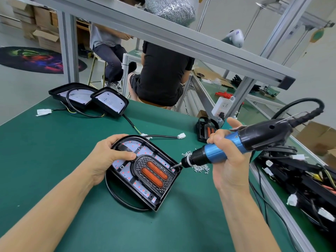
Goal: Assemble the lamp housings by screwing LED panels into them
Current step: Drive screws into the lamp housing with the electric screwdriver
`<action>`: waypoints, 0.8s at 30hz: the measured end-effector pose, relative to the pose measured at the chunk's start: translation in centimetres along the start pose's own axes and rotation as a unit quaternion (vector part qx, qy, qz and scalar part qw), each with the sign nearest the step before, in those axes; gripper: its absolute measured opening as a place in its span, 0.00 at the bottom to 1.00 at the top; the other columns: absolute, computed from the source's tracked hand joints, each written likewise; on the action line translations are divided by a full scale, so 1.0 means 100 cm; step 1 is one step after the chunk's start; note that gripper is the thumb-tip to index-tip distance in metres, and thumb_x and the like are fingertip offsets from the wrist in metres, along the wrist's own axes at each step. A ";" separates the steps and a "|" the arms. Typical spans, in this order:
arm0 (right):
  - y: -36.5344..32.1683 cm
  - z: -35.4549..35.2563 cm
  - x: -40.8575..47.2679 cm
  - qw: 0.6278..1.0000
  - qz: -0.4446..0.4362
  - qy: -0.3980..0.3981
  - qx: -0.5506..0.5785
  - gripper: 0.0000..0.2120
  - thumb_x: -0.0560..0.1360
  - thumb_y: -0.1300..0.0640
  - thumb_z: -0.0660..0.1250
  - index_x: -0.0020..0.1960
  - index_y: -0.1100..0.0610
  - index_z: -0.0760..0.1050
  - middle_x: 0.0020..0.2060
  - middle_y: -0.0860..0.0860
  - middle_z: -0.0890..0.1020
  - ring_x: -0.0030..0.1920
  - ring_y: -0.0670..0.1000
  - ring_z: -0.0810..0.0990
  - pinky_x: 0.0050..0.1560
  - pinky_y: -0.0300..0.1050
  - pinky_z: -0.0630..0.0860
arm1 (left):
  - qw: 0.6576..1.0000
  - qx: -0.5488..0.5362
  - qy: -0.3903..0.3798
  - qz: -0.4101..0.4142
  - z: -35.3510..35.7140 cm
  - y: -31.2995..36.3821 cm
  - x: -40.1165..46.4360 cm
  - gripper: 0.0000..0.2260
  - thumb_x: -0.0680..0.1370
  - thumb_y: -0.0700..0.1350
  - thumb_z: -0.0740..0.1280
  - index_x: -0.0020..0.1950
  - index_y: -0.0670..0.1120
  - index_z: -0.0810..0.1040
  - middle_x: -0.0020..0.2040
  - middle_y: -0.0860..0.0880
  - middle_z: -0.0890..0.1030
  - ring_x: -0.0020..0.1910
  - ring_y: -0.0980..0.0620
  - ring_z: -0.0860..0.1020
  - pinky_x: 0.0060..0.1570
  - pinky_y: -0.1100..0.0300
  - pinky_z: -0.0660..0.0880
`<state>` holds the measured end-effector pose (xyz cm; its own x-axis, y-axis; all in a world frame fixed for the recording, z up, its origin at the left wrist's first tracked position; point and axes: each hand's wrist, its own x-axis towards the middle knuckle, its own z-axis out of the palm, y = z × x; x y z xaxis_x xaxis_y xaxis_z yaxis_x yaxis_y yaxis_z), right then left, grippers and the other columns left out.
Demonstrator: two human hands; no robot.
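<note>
A black D-shaped lamp housing (164,192) lies on the green mat, with a white LED panel (145,150) and a black insert with two orange strips (154,173) inside it. My left hand (107,157) grips the housing's left rim, thumb pressing on the panel. My right hand (227,160) holds a blue and black electric screwdriver (236,144), tilted down to the left. Its bit touches the panel near the housing's right corner (174,166). A pile of small silver screws (200,167) lies just under the driver.
Two more housings (107,101) with cables and white connectors sit at the mat's far left. Another black lamp part (206,130) stands behind the driver. A heap of black parts and wiring (300,179) fills the right bench. Two people sit beyond the table.
</note>
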<state>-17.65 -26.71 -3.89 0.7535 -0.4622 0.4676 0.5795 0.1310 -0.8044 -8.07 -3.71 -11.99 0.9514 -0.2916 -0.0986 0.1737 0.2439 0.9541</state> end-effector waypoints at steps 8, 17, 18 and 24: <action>0.006 0.012 0.003 1.000 -0.007 -0.015 0.001 0.22 0.65 0.69 0.66 0.56 0.54 0.71 0.31 0.50 0.75 0.38 0.54 0.72 0.43 0.40 0.76 | 1.000 -0.025 0.016 -0.003 0.003 -0.001 -0.003 0.28 0.55 0.34 0.74 0.55 0.45 0.79 0.43 0.44 0.83 0.38 0.47 0.81 0.43 0.55 0.79; 0.007 0.012 0.005 0.999 0.002 -0.039 -0.007 0.19 0.65 0.70 0.67 0.42 0.45 0.75 0.32 0.49 0.75 0.38 0.52 0.72 0.42 0.41 0.74 | 0.999 -0.028 0.021 0.001 0.002 -0.004 -0.001 0.21 0.66 0.26 0.70 0.55 0.43 0.79 0.41 0.45 0.84 0.35 0.50 0.82 0.35 0.60 0.80; 0.007 0.013 0.005 0.999 0.001 -0.045 -0.013 0.19 0.65 0.70 0.67 0.40 0.44 0.75 0.32 0.49 0.75 0.38 0.52 0.73 0.42 0.41 0.74 | 0.999 -0.030 0.021 -0.001 0.002 -0.005 -0.001 0.21 0.66 0.26 0.70 0.55 0.43 0.79 0.41 0.45 0.84 0.35 0.50 0.82 0.35 0.60 0.80; 0.005 0.017 0.003 0.996 -0.006 -0.078 -0.039 0.16 0.65 0.70 0.67 0.33 0.48 0.76 0.33 0.48 0.76 0.36 0.49 0.74 0.41 0.40 0.75 | 0.999 -0.038 0.026 -0.006 0.000 -0.007 0.000 0.21 0.65 0.27 0.71 0.55 0.43 0.79 0.42 0.44 0.84 0.35 0.48 0.82 0.36 0.58 0.80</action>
<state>-16.61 -25.28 -3.50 0.7895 -0.3206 0.5234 0.5673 0.0557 -0.8216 -8.19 -3.87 -12.61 0.9608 -0.2469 -0.1259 0.2015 0.3107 0.9289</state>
